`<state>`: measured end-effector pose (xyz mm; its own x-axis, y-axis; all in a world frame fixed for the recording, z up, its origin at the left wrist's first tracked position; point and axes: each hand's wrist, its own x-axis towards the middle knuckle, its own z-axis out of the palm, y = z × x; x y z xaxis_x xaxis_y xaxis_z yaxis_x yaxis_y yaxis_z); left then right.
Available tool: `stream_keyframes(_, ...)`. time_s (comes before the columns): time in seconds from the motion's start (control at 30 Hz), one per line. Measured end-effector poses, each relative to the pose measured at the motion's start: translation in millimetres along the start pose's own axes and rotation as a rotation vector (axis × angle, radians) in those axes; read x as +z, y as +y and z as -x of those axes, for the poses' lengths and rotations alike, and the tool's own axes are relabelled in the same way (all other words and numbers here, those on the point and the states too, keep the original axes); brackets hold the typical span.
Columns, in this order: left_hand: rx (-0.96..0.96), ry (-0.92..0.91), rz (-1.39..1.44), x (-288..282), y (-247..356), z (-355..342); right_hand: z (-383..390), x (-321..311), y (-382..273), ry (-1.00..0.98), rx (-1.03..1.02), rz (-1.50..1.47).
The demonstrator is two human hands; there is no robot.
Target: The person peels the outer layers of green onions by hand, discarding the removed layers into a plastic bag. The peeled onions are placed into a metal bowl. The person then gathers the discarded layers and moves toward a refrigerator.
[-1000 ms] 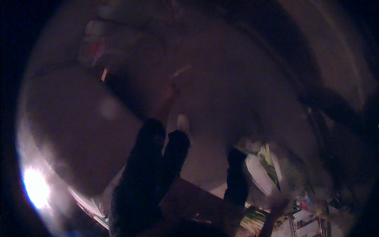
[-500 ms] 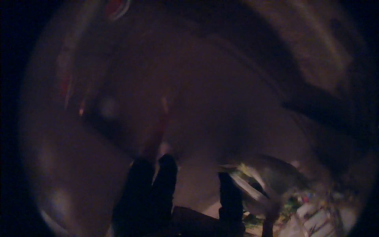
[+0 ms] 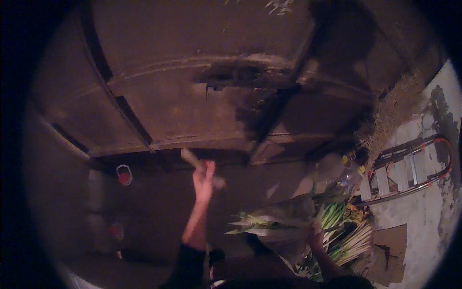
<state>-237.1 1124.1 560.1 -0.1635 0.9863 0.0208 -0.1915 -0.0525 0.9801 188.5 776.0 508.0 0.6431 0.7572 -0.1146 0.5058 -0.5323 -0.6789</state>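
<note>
My left hand (image 3: 204, 180) is raised left of centre, with its forearm bare below it. Its fingers are closed round a pale, stick-like thing (image 3: 190, 156) that juts out at the upper left; motion smears it, so its kind does not show. Low on the right, my right hand (image 3: 315, 236) grips a bundle of long green stalks (image 3: 260, 224), whose pale, leafy ends point left. Something greyish and filmy lies over part of the bundle. Beside that hand is a pile of green and whitish stalks (image 3: 349, 245) on the ground.
A folding stepladder (image 3: 397, 176) lies right of the pile, near a dry twig broom (image 3: 392, 113). A flat piece of cardboard (image 3: 392, 248) is on the pale floor. Dark metal panels (image 3: 192, 106) span the far side. A red-and-white container (image 3: 124, 176) is at left.
The view has swung from a dark, blurred scene to a clearer one. My left hand with the pale thing and my right hand on the stalks now show; the stepladder and pile sit higher.
</note>
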Motion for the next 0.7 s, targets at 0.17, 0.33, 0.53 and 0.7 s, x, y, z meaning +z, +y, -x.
stream_keyframes(0.17, 0.231, 0.120, -0.115, 155.4, 147.0, -73.8, -20.4, -91.5, 21.4, 0.078, -0.180, -0.178)
stream_keyframes(0.33, 0.448, 0.252, -0.523, 227.0, 159.7, -113.7, -79.0, -119.6, 23.8, -0.085, -0.336, -0.014)
stream_keyframes(0.53, -0.221, 0.170, -0.101, 281.4, 148.1, -149.0, -156.9, -168.8, 73.0, -0.159, -0.166, 0.285)
stream_keyframes(0.7, -0.507, 0.197, 0.140, 280.4, 140.4, -157.2, -240.1, -194.8, 104.6, -0.200, -0.396, 0.344)
